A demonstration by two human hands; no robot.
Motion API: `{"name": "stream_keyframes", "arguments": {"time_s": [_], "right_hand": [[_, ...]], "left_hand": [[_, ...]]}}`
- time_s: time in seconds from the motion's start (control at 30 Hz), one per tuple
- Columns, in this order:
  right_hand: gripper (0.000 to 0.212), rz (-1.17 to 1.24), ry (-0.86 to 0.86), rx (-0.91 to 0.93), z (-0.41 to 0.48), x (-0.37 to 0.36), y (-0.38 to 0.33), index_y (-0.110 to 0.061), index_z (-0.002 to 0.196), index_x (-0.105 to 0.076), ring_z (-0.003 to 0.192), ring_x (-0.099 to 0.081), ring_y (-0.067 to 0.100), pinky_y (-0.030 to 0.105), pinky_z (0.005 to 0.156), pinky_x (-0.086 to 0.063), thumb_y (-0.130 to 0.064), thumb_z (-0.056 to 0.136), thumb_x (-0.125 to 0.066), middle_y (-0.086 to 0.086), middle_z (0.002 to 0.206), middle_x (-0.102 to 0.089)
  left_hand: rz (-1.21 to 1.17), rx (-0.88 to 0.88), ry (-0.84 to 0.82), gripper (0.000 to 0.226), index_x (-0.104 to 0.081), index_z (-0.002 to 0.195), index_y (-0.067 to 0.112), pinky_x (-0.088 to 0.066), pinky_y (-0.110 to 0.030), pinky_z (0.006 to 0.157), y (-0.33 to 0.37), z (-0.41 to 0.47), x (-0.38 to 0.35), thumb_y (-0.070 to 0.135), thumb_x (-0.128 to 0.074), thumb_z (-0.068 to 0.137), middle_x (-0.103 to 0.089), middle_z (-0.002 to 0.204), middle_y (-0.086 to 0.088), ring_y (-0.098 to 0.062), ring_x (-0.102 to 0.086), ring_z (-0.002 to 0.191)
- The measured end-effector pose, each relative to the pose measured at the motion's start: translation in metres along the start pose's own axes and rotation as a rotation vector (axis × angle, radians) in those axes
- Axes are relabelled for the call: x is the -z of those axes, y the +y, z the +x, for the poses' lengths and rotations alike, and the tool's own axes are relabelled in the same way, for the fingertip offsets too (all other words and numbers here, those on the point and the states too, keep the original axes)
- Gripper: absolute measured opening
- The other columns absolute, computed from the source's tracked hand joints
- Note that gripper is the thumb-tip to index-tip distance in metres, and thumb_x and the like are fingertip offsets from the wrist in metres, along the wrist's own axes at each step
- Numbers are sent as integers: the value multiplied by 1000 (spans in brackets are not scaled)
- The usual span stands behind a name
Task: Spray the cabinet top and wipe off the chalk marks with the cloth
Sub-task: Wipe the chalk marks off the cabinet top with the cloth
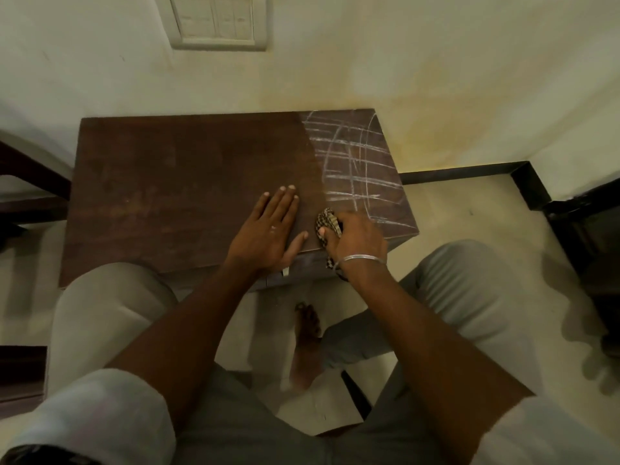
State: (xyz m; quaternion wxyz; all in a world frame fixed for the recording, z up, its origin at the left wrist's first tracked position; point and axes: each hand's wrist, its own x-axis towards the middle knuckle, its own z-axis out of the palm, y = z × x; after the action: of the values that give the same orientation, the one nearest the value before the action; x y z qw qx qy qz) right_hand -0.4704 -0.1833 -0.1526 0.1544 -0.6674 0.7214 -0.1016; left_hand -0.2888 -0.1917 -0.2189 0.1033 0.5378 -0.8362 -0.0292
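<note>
The cabinet top [188,182] is brown wood, right in front of the person, against the wall. Its left and middle parts look clean. White chalk marks [355,162] cover only the right end. The right hand [360,238] is curled tight around a bunched checked cloth [327,226] and presses it down near the front edge, just beside the chalk. The left hand [271,229] lies flat and open, holding nothing. This looks like the wiping step. Next, the cloth likely needs to rub over the chalk on the right. No spray bottle is in view
</note>
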Motion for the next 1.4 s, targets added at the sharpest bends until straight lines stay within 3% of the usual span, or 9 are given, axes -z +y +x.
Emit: {"name": "stream_keyframes", "arguments": {"time_s": [0.67, 0.83, 1.1, 1.27, 1.4], "right_hand": [[31, -7, -28, -139, 52, 15, -11, -28, 117, -67, 106, -62, 27, 30, 75, -41, -43, 90, -63, 5, 115, -66], [36, 19, -13, -16, 5, -3, -9, -31, 124, -57, 106, -58, 27, 38, 86, -48, -43, 91, -58, 6, 118, -59], [38, -27, -73, 86, -11, -7, -7, -32, 126, -57, 101, -58, 26, 37, 82, -49, -47, 91, -57, 6, 115, -56], [34, -7, 12, -85, 3, 6, 16, -28, 121, -60, 101, -60, 27, 38, 84, -49, -46, 92, -57, 6, 113, -62], [35, -24, 28, -82, 1, 5, 15, -26, 123, -60, 101, -60, 26, 36, 84, -48, -44, 93, -56, 8, 113, -60]], "left_hand": [[-66, 53, 8, 72, -25, 158, 11, -7, -42, 127, -3, 5, -3, 54, -33, 101, -19, 167, -8, -21, -12, 156], [-101, 56, 36, 61, -31, 157, 11, -13, -45, 126, -1, 5, -2, 41, -30, 103, -24, 166, -9, -22, -16, 155], [-115, 46, 39, 59, -31, 156, 10, -14, -44, 126, -5, 6, -5, 33, -28, 102, -24, 166, -9, -22, -17, 155], [-125, 52, 41, 59, -31, 157, 11, -12, -42, 126, -5, 7, -3, 34, -31, 102, -24, 166, -7, -21, -18, 155], [-118, 55, 47, 59, -32, 156, 11, -12, -42, 126, -5, 7, -4, 33, -32, 102, -25, 165, -8, -21, -18, 154]]}}
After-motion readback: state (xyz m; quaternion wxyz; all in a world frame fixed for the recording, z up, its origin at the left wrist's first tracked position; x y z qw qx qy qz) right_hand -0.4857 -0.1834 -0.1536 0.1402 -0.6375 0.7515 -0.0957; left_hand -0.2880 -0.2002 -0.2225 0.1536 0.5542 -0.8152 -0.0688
